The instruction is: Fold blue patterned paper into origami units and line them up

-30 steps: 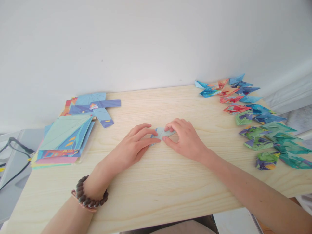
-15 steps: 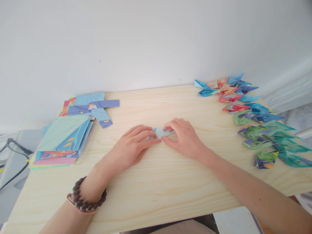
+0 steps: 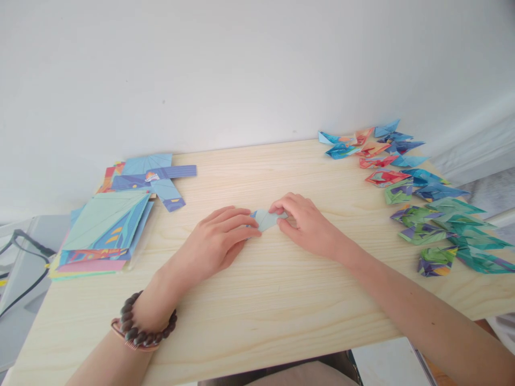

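A small piece of folded origami paper (image 3: 265, 220), pale green-blue with a bit of blue at its left end, lies on the wooden table between my hands. My left hand (image 3: 225, 236) grips its left end, thumb and fingers closed over it and hiding that part. At the other end, my right hand (image 3: 300, 222) pinches the right tip between thumb and curled forefinger. A dark bead bracelet (image 3: 140, 335) is on my left wrist.
On the left lie a stack of square patterned paper (image 3: 107, 220) and crossed blue paper strips (image 3: 171, 193). Several folded paper pieces (image 3: 422, 233) in blue, red, green and teal stand along the right side. A white wall (image 3: 241, 75) borders the table's (image 3: 273, 311) back edge.
My right thumb has shifted slightly right, away from the paper's middle, and more of the pale paper shows. My left hand has barely moved.
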A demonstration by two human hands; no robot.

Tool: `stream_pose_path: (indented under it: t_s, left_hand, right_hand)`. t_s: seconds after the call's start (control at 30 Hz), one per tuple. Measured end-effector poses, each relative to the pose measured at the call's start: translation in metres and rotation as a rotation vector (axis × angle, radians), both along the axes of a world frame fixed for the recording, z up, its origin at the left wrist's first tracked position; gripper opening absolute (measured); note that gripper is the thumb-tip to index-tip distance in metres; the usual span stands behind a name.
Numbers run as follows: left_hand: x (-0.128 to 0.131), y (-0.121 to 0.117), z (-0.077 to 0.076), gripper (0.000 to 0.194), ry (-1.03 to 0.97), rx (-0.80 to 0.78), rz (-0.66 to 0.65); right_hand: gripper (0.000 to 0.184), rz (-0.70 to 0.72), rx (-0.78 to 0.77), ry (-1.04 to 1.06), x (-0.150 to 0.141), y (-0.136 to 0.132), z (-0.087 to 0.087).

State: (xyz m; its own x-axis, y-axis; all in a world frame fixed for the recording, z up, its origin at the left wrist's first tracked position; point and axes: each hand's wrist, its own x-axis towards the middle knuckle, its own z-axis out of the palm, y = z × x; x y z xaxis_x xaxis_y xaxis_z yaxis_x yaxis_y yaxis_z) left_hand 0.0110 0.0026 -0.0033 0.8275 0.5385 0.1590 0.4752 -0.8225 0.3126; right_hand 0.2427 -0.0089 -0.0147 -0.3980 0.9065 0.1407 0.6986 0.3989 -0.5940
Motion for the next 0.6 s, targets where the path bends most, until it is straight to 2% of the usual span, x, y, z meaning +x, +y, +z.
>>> stream_pose_path:
  t_s: [0.2,0.33,0.6]
  left_hand:
    - [-0.008,0.004,-0.007,0.025,-0.034,0.004,-0.023]
    - [-0.014,0.007,-0.009,0.025,-0.058,0.004,-0.051]
    - [-0.022,0.012,-0.007,0.025,-0.084,-0.132,-0.078]
  right_hand:
    - [0.036,0.045,-0.049,0.12,0.005,0.006,-0.001]
    - [0.038,0.065,-0.041,0.127,0.007,0.007,-0.003]
    - [0.041,0.089,-0.016,0.121,0.008,0.006,-0.003]
